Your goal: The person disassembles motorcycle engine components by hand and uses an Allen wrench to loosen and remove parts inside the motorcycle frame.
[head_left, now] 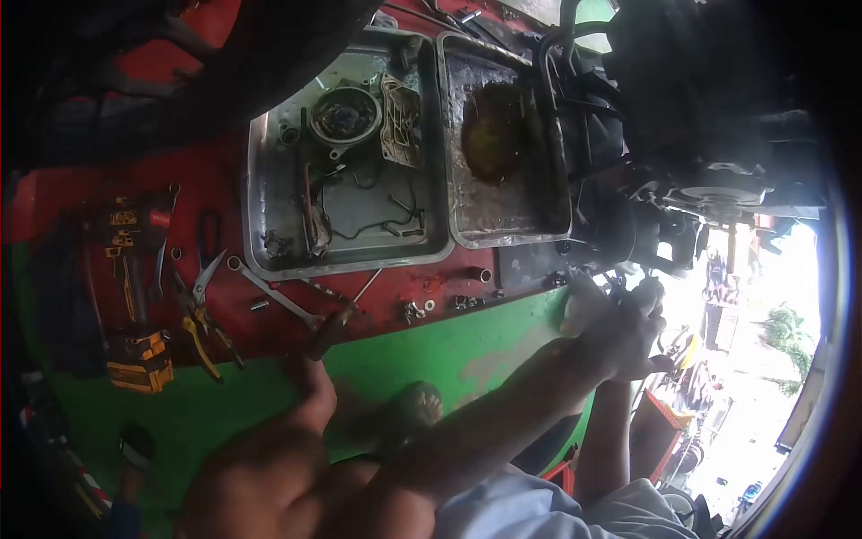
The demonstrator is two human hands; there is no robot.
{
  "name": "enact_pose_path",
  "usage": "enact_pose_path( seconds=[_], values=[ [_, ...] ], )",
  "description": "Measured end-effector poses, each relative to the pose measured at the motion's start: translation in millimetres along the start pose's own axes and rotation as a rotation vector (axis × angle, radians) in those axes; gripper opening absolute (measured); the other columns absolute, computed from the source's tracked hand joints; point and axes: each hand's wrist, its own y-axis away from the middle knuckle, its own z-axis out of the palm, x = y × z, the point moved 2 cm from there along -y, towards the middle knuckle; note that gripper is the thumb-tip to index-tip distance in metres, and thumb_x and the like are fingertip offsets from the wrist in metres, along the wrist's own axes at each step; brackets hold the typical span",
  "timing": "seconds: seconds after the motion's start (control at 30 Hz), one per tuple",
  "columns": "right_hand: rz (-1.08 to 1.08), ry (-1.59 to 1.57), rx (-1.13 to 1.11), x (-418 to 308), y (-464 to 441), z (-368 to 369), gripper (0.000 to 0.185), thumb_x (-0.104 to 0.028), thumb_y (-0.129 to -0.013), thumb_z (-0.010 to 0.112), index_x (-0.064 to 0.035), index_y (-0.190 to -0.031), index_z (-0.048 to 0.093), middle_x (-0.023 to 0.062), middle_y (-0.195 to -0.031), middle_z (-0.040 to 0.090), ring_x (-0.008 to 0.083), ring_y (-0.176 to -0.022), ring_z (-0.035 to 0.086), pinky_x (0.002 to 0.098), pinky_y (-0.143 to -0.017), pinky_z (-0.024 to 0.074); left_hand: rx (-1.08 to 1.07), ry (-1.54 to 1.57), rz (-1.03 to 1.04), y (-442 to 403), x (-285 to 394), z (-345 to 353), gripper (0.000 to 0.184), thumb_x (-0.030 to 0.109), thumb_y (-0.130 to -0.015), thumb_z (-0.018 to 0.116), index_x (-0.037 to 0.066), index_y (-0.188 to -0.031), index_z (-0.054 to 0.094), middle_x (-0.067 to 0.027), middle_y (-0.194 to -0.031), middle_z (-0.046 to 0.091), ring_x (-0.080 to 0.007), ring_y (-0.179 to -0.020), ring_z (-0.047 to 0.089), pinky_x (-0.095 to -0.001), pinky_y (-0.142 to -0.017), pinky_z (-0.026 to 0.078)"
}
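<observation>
At the right, my left hand (pixel 628 319) reaches up to the dark machine assembly (pixel 651 220), its fingers curled at the lower edge. Whatever lies between those fingers is small and lost in glare. My right forearm (pixel 609 440) rises beneath it, and my right hand (pixel 624 370) is mostly covered by the left hand and wrist. A pale, blurred patch (pixel 584 304) shows beside the left hand; I cannot tell what it is. Several small metal parts (pixel 462 303) and a short metal sleeve (pixel 481 274) lie on the red surface left of my hands.
Two metal trays hold a round housing (pixel 346 115), a gasket-like plate (pixel 401 121) and brown liquid (pixel 494 130). Further left lie a screwdriver (pixel 332 334), wrenches (pixel 274 292), yellow-handled pliers (pixel 199 346) and a cordless power tool (pixel 130 296). A tyre (pixel 296 54) overhangs the upper left.
</observation>
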Motion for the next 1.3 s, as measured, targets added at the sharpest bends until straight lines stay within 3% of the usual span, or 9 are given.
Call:
enact_pose_path(
  seconds=[0.33,0.53,0.6,0.7,0.77,0.93,1.13,1.23,1.3],
  values=[
    [0.173,-0.164,-0.117,-14.6,-20.0,-13.2,0.038,-0.016,-0.108,0.046,0.0,-0.143,0.047,0.0122,-0.141,0.055,0.0214,-0.133,0.054,0.0334,-0.11,0.0446,-0.12,-0.126,-0.003,25.8,-30.4,0.9,0.023,0.016,-0.091,0.065,0.007,-0.112,0.069,-0.0135,-0.111,0.069,-0.0288,-0.091,0.07,-0.0417,-0.078,0.055],
    [0.652,-1.557,-0.001,31.8,-27.2,23.8,0.039,-0.021,-0.11,0.045,-0.0033,-0.145,0.046,0.0114,-0.139,0.056,0.0231,-0.129,0.056,0.0349,-0.107,0.0474,-0.009,-0.077,-0.356,65.7,-81.4,-32.7,0.017,0.006,-0.092,0.063,0.006,-0.107,0.07,-0.014,-0.107,0.069,-0.03,-0.081,0.07,-0.04,-0.07,0.055],
    [0.642,-1.703,-0.074,9.8,-18.0,63.5,0.039,-0.023,-0.111,0.045,-0.0049,-0.146,0.045,0.0109,-0.137,0.057,0.0238,-0.127,0.057,0.0354,-0.105,0.0488,0.126,-0.137,-0.325,69.1,-93.6,-57.3,0.016,0.009,-0.1,0.06,0.003,-0.113,0.068,-0.0086,-0.107,0.068,-0.0209,-0.087,0.07,-0.0312,-0.074,0.055],
    [0.424,-0.969,-0.255,-24.6,-0.4,119.0,0.05,-0.026,-0.108,0.051,-0.0044,-0.151,0.039,0.0237,-0.129,0.06,0.0335,-0.119,0.059,0.0436,-0.104,0.0483,0.497,-0.172,-0.296,57.8,-82.3,-107.6,0.019,0.013,-0.101,0.058,0.003,-0.112,0.07,-0.0054,-0.093,0.067,-0.0106,-0.074,0.062,-0.025,-0.064,0.049],
    [0.195,-0.385,-0.38,-37.2,21.8,146.0,0.072,-0.033,-0.09,0.069,-0.0088,-0.152,0.041,0.0188,-0.138,0.057,0.0408,-0.13,0.049,0.0511,-0.11,0.0377,0.71,-0.185,-0.299,51.2,-82.0,-144.2,0.023,0.017,-0.103,0.057,0.002,-0.115,0.068,-0.0036,-0.096,0.065,-0.008,-0.074,0.056,-0.024,-0.065,0.045],
    [0.21,-0.255,-0.06,-57.8,20.2,123.5,0.054,-0.034,-0.085,0.071,-0.0123,-0.133,0.06,0.0093,-0.131,0.06,0.0318,-0.13,0.05,0.0473,-0.112,0.0309,0.983,-0.337,-0.284,-21.0,-82.8,-228.8,0.03,0.021,-0.103,0.055,-0.002,-0.121,0.065,-0.0043,-0.096,0.065,-0.0118,-0.072,0.055,-0.0267,-0.064,0.046],
    [0.547,-0.442,0.423,5.6,12.7,163.5,0.026,-0.028,-0.088,0.069,-0.013,-0.109,0.069,0.0083,-0.112,0.068,0.0312,-0.116,0.057,0.0439,-0.105,0.0384,0.646,-0.871,-0.144,-95.1,-112.5,-263.8,0.025,0.016,-0.1,0.057,-0.005,-0.108,0.067,-0.0076,-0.089,0.067,-0.0153,-0.073,0.059,-0.0302,-0.067,0.05],
    [0.627,-0.346,0.636,74.1,-2.5,173.4,0.021,-0.027,-0.092,0.068,-0.0118,-0.105,0.072,0.009,-0.103,0.071,0.0299,-0.105,0.062,0.0411,-0.097,0.0441,0.038,-0.823,0.164,-89.9,-96.5,-213.5,0.023,0.013,-0.099,0.056,-0.005,-0.11,0.067,-0.0108,-0.094,0.07,-0.0192,-0.079,0.066,-0.0312,-0.072,0.053],
    [0.842,-0.465,0.802,130.4,0.4,202.3,0.027,-0.029,-0.095,0.063,-0.0065,-0.106,0.072,0.0133,-0.107,0.071,0.0332,-0.105,0.063,0.0442,-0.1,0.044,-0.196,-0.841,0.083,-104.0,-112.9,-160.4,0.023,0.012,-0.1,0.054,-0.003,-0.112,0.067,-0.0133,-0.107,0.072,-0.0214,-0.097,0.07,-0.0339,-0.085,0.054]
  ],
)
